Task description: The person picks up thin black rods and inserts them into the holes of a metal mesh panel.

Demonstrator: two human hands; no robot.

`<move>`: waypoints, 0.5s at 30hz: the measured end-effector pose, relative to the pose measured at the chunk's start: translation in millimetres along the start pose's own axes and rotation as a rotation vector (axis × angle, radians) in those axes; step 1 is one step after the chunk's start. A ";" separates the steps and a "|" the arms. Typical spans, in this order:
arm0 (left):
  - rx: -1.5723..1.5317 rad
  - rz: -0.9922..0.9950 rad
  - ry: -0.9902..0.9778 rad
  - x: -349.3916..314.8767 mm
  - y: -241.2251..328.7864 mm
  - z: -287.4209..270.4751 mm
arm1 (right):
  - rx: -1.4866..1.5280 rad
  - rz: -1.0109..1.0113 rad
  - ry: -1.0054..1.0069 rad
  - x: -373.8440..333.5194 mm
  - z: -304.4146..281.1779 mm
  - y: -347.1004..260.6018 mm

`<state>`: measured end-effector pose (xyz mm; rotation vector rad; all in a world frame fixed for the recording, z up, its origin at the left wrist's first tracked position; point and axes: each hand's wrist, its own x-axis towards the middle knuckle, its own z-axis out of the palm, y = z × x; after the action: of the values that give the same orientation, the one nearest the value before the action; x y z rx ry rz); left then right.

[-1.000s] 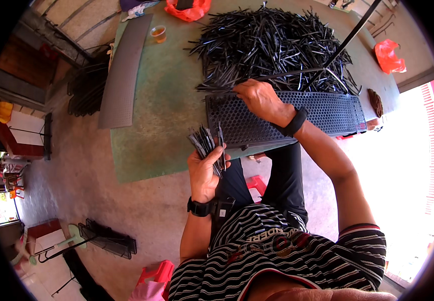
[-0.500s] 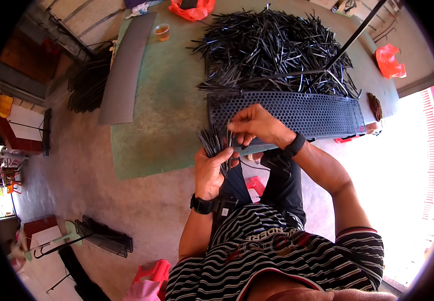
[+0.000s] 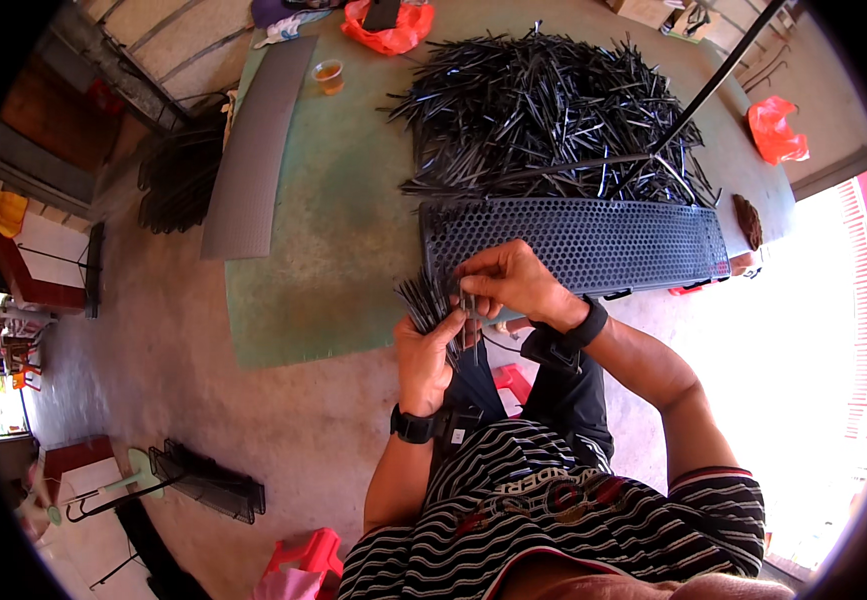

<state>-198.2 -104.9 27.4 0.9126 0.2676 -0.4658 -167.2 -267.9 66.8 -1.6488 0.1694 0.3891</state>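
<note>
Clearly, the fan of thin, glossy black strips [image 3: 423,307] is splayed at its top, so a slackened thumb could let some slide from the left hand [image 3: 423,362], curled round its lower part near the edge of the green tabletop [image 3: 293,300]. The right hand [image 3: 511,282] is pinched on a slim strip [image 3: 467,300] beside it, perhaps more than one, too small to tell; a hasty nudge there could skew the fan and spill pieces.

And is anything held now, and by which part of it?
The left hand holds a bundle of thin black strips by its lower part. The right hand is beside the bundle; whether it grips anything is unclear.
</note>
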 end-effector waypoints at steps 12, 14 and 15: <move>-0.046 -0.022 0.048 0.2 8.0 -3.1 | -0.479 -0.735 0.570 33.1 -26.8 -22.7; -0.041 -0.023 0.052 0.4 8.6 -4.3 | -0.522 -0.771 0.565 36.4 -26.6 -22.1; -0.039 -0.023 0.055 0.6 8.9 -4.8 | -0.547 -0.778 0.558 36.9 -26.3 -22.7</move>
<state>-193.4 -96.6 30.5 0.8859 0.3362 -0.4557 -121.2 -286.8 77.1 -2.1722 -0.1895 -0.6796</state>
